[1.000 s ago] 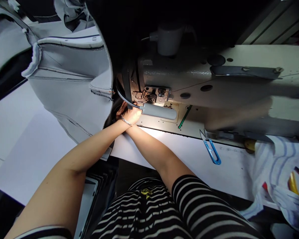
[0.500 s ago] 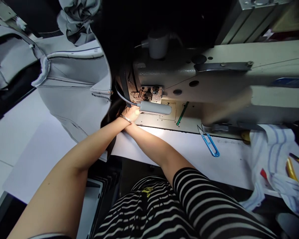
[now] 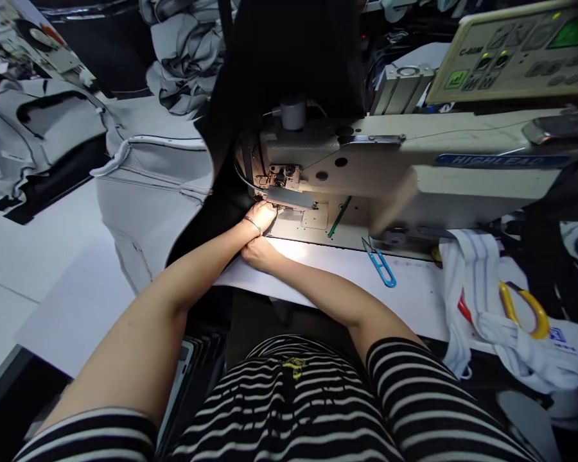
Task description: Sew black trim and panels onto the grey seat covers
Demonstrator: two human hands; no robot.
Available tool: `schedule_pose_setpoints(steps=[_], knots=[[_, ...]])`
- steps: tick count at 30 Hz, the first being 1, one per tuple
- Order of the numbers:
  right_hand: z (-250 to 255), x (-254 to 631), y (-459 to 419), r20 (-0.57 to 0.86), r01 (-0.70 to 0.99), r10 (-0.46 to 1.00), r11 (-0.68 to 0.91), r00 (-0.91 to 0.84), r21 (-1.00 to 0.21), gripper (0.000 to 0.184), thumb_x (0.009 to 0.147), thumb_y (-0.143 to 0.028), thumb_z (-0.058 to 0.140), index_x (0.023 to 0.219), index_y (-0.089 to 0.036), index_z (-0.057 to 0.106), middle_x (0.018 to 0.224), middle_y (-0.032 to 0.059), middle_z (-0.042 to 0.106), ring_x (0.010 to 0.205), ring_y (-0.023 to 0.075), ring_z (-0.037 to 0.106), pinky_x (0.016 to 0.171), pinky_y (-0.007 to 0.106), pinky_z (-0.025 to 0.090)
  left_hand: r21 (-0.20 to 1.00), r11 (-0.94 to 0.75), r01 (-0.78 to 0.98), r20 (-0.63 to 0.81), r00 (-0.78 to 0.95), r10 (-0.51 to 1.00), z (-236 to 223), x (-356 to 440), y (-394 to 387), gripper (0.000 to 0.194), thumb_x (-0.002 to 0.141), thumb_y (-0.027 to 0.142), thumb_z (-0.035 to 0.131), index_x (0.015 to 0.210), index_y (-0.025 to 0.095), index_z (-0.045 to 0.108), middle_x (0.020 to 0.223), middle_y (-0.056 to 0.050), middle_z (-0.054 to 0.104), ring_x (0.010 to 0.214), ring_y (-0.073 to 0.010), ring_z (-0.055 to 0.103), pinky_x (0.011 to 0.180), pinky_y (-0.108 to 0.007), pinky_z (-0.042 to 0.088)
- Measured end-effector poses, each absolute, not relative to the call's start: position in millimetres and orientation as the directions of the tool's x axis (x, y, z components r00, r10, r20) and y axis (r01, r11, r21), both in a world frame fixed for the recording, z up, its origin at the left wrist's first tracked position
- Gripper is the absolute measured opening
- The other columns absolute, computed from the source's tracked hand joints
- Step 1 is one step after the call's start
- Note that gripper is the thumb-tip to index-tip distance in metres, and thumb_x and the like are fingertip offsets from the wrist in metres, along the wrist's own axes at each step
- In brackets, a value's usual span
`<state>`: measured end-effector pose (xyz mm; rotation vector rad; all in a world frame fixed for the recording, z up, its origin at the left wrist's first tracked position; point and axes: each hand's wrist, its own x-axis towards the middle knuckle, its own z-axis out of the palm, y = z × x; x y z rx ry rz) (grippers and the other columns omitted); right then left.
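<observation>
My left hand (image 3: 262,217), with a bracelet at the wrist, is at the sewing machine's needle area (image 3: 280,186), its fingers closed on the black fabric (image 3: 197,218). Just below it, partly under the left wrist, my right hand (image 3: 260,253) is closed on the edge of the same fabric. Most of both hands' fingertips are hidden. The black fabric spreads left of the hands and rises behind the machine head. A grey lamp (image 3: 289,197) lights the spot beside my left fingers.
Right of the hands, a green stick (image 3: 340,217) lies on the machine bed and blue thread snips (image 3: 383,266) on the white table. Striped white elastic (image 3: 472,269) and yellow-handled scissors (image 3: 539,314) are farther right. Grey fabric pieces (image 3: 144,192) lie at left. A control panel (image 3: 515,54) stands behind.
The view has shifted, bringing the control panel into sight. My right hand has drawn back out from under my left wrist. The black fabric now shows more beside the hands.
</observation>
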<state>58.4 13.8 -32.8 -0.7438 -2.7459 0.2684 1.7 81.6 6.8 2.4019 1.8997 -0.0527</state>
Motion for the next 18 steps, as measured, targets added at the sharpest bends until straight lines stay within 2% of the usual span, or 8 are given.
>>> schedule_pose_setpoints(steps=[6,9,12,15,18], knots=[[-45.6,100.2,9.7,0.118,0.388,0.402,0.913,-0.908,-0.122,0.024,0.088,-0.010,0.042,0.092,-0.004,0.065,0.085,0.0157,0.068,0.082,0.0219,0.063,0.084,0.038,0.047,-0.155,-0.224,0.962,-0.108,0.209,0.972,5.8,24.4,57.2,0.036,0.088,0.006,0.031,0.104,-0.001,0.063,0.106,-0.023,0.061,0.105,-0.0272,0.053,0.087,-0.036,0.041],[-45.9,96.1,4.3,0.055,0.399,0.405,0.913,-0.913,-0.088,0.026,0.088,-0.009,0.040,0.096,-0.004,0.065,0.090,0.0169,0.068,0.086,0.0229,0.062,0.085,0.038,0.047,-0.177,-0.291,0.940,-0.082,0.281,0.956,4.6,23.9,53.7,0.035,0.088,0.006,0.032,0.103,-0.002,0.063,0.104,-0.024,0.060,0.106,-0.0284,0.052,0.089,-0.039,0.040],[-43.8,78.9,-9.0,0.140,0.422,0.426,0.905,-0.894,-0.060,0.027,0.088,-0.008,0.040,0.101,-0.002,0.064,0.099,0.0199,0.066,0.097,0.0253,0.059,0.096,0.043,0.040,-0.174,-0.389,0.905,-0.055,0.386,0.921,1.1,14.3,55.0,0.032,0.089,0.008,0.034,0.098,0.001,0.064,0.099,-0.022,0.062,0.104,-0.0276,0.052,0.088,-0.039,0.040],[-39.0,70.3,-29.0,0.252,0.423,0.426,0.904,-0.869,-0.070,0.028,0.089,-0.010,0.041,0.104,-0.001,0.063,0.105,0.0214,0.064,0.106,0.0271,0.056,0.102,0.047,0.036,-0.141,-0.411,0.901,-0.025,0.412,0.911,-1.9,2.5,59.9,0.031,0.091,0.011,0.033,0.096,0.005,0.064,0.097,-0.020,0.062,0.103,-0.0249,0.052,0.089,-0.036,0.038],[-33.6,93.5,-52.4,0.290,0.307,0.350,0.934,-0.891,-0.184,0.027,0.092,-0.015,0.041,0.104,-0.007,0.063,0.107,0.0150,0.065,0.104,0.0201,0.058,0.095,0.035,0.045,-0.112,-0.399,0.910,-0.033,0.398,0.917,-1.0,-1.9,61.4,0.030,0.091,0.015,0.035,0.094,0.009,0.064,0.097,-0.018,0.063,0.101,-0.0228,0.053,0.087,-0.034,0.037]])
